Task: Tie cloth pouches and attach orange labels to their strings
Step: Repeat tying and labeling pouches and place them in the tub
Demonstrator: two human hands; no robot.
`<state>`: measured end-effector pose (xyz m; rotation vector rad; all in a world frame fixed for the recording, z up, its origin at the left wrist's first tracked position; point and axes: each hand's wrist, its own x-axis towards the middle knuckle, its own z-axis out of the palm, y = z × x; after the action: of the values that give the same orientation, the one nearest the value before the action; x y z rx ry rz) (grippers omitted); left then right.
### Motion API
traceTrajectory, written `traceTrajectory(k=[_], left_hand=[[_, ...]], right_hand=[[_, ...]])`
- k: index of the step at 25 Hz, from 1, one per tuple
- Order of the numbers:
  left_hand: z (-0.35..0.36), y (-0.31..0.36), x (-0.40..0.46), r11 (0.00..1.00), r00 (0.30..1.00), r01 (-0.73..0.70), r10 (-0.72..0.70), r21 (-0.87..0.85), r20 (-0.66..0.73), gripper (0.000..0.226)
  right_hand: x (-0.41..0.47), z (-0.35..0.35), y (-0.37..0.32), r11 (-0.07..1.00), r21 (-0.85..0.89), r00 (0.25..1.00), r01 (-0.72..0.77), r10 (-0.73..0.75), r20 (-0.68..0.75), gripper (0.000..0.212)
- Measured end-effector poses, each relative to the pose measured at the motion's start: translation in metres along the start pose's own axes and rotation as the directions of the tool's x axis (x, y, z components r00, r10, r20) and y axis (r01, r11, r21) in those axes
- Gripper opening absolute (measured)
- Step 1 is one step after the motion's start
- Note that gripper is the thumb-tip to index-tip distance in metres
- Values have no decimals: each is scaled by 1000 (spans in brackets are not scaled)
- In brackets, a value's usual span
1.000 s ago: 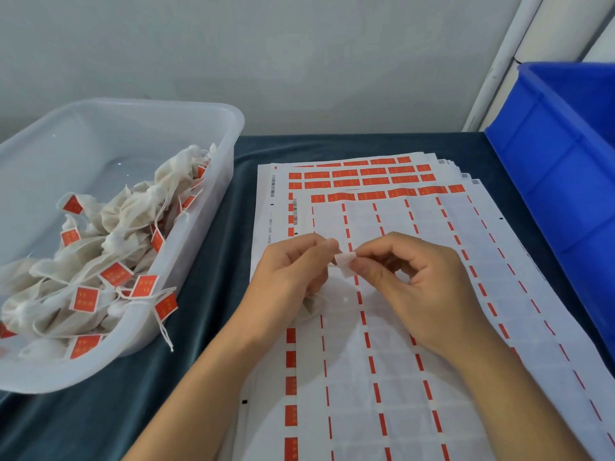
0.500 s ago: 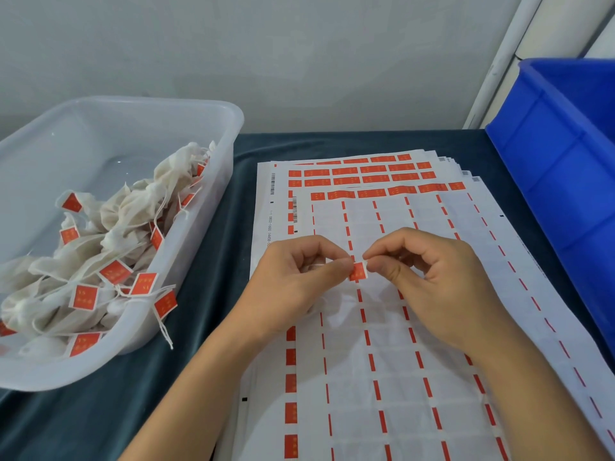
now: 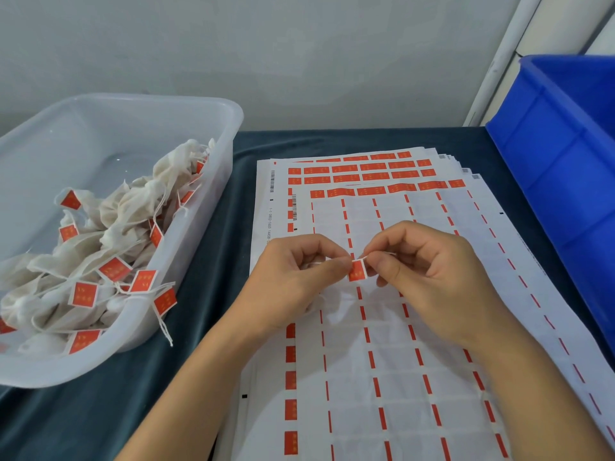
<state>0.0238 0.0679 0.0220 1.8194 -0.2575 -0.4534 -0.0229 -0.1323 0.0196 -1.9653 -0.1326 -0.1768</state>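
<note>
Fingers of left hand [image 3: 293,277] and right hand [image 3: 429,281] pinching small orange label [image 3: 356,270] between them, thumb and forefinger on either edge, with thin white string [image 3: 382,254] running from label's top into right-hand fingers. Hovering just above stack of mostly peeled label sheets [image 3: 382,344] lying on dark-covered counter [image 3: 206,247]. Sitting to the left, clear plastic tub [image 3: 213,121] holding heap of tied cloth pouches [image 3: 133,214] already bearing orange tags; standing at right edge, blue bin [image 3: 565,154].
</note>
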Motion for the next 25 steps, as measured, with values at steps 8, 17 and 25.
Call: traceTrajectory(k=[8, 17, 25], left_hand=[[-1, 8, -4, 988, 997, 76, -70, -136, 45, 34], [1, 10, -3, 997, 997, 67, -65, -30, 51, 43], [0, 6, -2, 1000, 996, 4, -4, 0, 88, 19]], right_hand=[[-1, 3, -2, 999, 32, 1000, -17, 16, 11, 14], [-1, 4, -6, 1000, 26, 1000, 5, -5, 11, 16], [-1, 4, -7, 998, 53, 1000, -18, 18, 17, 14]])
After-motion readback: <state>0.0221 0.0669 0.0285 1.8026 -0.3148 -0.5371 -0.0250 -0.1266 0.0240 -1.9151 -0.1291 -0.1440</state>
